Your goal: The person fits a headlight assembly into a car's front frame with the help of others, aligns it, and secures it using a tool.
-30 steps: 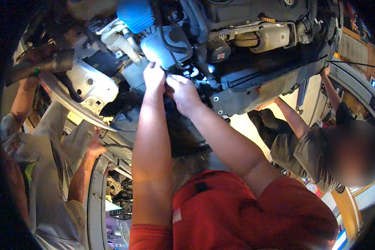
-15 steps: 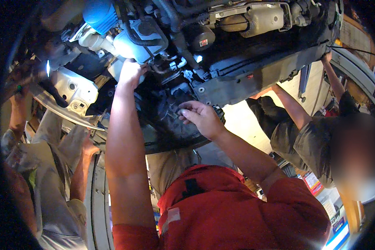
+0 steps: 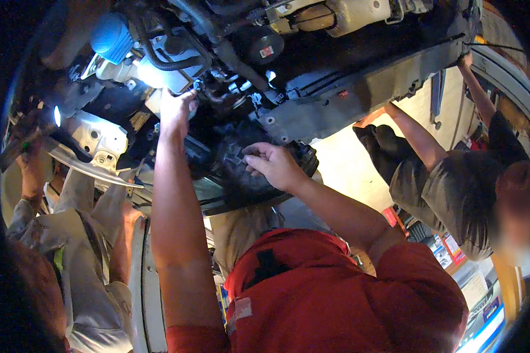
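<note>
Raised into the underside of a vehicle, my left hand (image 3: 175, 112) is beneath the brightly lit metal pan (image 3: 159, 73). Its fingers look curled against something at the pan's lower edge, and glare and the hand itself hide what they grip. Lower and to the right, my right hand (image 3: 274, 167) has thumb and fingers pinched together in front of dark parts. Anything between those fingertips is too small to make out. A blue ribbed cylinder, like an oil filter (image 3: 112, 38), hangs left of the pan. A black corrugated hose (image 3: 153, 56) runs across the pan.
A long grey underbody panel (image 3: 359, 106) extends to the right. At left is a pale metal bracket (image 3: 100, 138) above a curved edge (image 3: 88, 165). One person (image 3: 82, 259) stands at left; another person (image 3: 459, 182) at right has both arms raised to the vehicle.
The vehicle's underside and both my hands appear shifted slightly left in the view. The left hand's fingers sit a little differently below the pan; the right hand keeps its pinch.
</note>
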Demonstrator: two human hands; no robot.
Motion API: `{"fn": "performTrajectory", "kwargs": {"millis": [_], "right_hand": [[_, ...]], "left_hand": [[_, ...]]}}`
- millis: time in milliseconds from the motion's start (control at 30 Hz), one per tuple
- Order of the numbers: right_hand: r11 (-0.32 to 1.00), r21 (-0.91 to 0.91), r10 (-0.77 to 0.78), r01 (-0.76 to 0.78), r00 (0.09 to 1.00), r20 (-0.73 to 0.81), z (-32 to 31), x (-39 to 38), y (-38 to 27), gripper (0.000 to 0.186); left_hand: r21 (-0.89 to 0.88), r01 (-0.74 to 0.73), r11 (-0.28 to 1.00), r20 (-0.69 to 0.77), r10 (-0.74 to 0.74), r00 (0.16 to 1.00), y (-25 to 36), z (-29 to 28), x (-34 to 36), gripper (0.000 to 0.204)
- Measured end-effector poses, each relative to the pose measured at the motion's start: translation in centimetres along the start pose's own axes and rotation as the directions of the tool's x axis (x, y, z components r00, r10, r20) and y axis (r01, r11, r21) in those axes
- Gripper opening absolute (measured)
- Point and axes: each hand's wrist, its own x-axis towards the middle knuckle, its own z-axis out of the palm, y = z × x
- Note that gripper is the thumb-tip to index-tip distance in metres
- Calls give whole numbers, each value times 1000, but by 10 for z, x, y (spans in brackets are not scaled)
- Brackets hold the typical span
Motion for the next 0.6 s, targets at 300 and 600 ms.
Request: {"fn": "performTrajectory", "kwargs": {"millis": [300,600], "right_hand": [[999,-14,-47,46,997,-61,-4,1,-1,27],[992,-40,-119,116,988,-93,-10,11,27,33]], "left_hand": [[333,-34,942,-169,95,981,-27,45,-61,32],[-640,249,727,-107,-405,908,-33,102,20,39]]}}
